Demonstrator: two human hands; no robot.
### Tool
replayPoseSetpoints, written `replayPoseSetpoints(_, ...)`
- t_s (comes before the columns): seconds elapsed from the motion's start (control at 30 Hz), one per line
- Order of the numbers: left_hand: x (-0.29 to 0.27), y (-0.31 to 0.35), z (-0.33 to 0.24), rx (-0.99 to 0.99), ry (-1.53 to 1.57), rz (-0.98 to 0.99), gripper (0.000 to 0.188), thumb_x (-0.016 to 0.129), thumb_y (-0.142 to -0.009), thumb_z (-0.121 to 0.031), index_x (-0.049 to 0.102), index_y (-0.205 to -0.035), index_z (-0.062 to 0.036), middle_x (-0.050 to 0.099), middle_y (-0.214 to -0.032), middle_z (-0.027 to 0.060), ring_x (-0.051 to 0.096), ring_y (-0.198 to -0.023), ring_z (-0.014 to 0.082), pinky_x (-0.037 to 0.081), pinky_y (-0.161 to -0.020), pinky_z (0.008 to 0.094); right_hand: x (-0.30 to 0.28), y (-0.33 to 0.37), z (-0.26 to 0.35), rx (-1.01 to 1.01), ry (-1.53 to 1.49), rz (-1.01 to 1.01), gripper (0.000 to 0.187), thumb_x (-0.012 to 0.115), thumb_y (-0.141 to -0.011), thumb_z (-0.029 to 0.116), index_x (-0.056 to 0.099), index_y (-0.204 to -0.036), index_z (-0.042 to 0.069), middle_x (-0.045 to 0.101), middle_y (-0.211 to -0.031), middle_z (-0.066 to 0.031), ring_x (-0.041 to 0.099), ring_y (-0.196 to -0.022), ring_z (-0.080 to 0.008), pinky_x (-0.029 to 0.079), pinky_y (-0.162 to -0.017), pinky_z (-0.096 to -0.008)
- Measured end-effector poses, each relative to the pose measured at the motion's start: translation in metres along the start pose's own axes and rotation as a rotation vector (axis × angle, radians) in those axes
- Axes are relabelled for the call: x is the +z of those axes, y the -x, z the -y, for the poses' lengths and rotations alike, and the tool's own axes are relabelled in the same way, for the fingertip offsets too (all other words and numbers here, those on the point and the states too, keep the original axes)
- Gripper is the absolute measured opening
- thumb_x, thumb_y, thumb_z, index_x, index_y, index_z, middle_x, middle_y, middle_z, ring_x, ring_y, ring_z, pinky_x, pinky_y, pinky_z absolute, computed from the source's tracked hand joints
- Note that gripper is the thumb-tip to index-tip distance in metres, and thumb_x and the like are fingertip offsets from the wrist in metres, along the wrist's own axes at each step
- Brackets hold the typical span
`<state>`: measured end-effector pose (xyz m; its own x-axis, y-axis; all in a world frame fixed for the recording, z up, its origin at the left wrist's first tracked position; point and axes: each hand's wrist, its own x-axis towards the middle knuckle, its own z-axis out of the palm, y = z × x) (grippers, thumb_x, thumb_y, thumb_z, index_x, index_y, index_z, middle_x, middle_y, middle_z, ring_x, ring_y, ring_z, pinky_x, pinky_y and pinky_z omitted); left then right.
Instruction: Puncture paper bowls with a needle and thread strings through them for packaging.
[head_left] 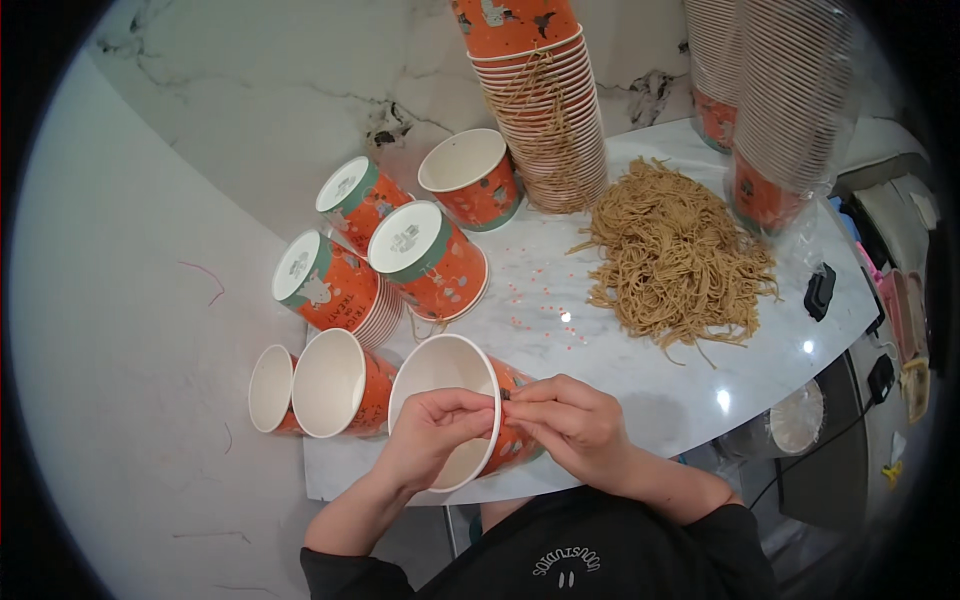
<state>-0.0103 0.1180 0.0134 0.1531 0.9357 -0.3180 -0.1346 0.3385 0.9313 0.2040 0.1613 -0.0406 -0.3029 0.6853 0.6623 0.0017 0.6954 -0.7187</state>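
Observation:
An orange paper cup (448, 375) with a white inside lies tilted on the marble table (600, 390), its mouth toward me. My left hand (432, 437) grips the cup's rim at the front, fingers inside and thumb outside. My right hand (572, 422) pinches the rim at the cup's right side, fingertips closed on it close to the left hand's fingers. A heap of tan string (675, 258) lies on the table beyond my right hand.
Two open cups (330, 382) lie left of the held one. Three upturned cup stacks (425, 255) and one open cup (472, 178) sit behind. A tall cup stack (545, 110) with strings stands at the back, and wrapped stacks (790, 110) stand right. Small pink beads (535, 305) are scattered mid-table. A black device (819, 291) sits near the right edge.

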Motion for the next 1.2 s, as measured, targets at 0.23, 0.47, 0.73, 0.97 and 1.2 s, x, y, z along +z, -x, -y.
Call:
replayPoseSetpoints(0.23,0.005,-0.006,-0.003,-0.05,-0.125,-0.001,0.015,0.065,-0.1,-0.003,0.067,-0.111,0.0056,0.071,-0.101,0.0073,0.069,-0.091,0.0109,0.056,-0.082,0.0228,-0.003,0.002,0.0,0.041,-0.034,0.018,0.025,0.08,-0.079,-0.002,0.078,-0.103,0.003,0.073,-0.099,-0.0104,0.073,-0.088,-0.0227,0.059,-0.074,-0.0314)
replayPoseSetpoints(0.47,0.013,-0.004,0.0,0.2,-0.431,-0.047,0.007,0.067,-0.095,-0.003,0.063,-0.1,0.0002,0.066,-0.1,0.0064,0.064,-0.087,0.0108,0.052,-0.075,0.0258,-0.025,0.0,-0.004,0.082,0.218,0.166,0.023,0.079,-0.083,0.014,0.078,-0.105,0.011,0.067,-0.095,-0.0034,0.069,-0.085,-0.0209,0.055,-0.068,-0.0341)
replayPoseSetpoints(0.73,0.036,-0.005,-0.013,0.908,-1.347,-0.308,0.019,0.075,-0.08,-0.005,0.065,-0.096,-0.0047,0.06,-0.124,0.019,0.061,-0.112,0.0359,0.048,-0.095,0.0447,-0.044,-0.008,0.008,0.639,-0.123,0.203,0.015,0.072,-0.094,0.005,0.077,-0.108,0.0,0.076,-0.093,-0.0101,0.07,-0.073,-0.0117,0.053,-0.067,-0.0229)
replayPoseSetpoints(0.97,0.039,-0.016,-0.022,0.785,-1.489,-0.136,0.02,0.071,-0.083,-0.002,0.061,-0.1,-0.0024,0.059,-0.119,0.0202,0.058,-0.125,0.042,0.039,-0.11,0.052,-0.031,-0.02,0.015,0.343,-0.199,0.081,0.039,0.082,-0.085,0.005,0.07,-0.121,-0.003,0.074,-0.106,-0.0137,0.073,-0.094,-0.0172,0.059,-0.084,-0.0283)
replayPoseSetpoints(1.2,0.049,-0.026,-0.048,0.776,-1.285,-0.082,0.02,0.066,-0.09,-0.002,0.056,-0.107,-0.0024,0.054,-0.121,0.0199,0.053,-0.127,0.0406,0.032,-0.114,0.061,-0.03,-0.034,0.013,0.305,-0.114,0.103,0.036,0.084,-0.082,0.008,0.071,-0.115,-0.002,0.074,-0.104,-0.0134,0.073,-0.091,-0.0197,0.059,-0.083,-0.0302)
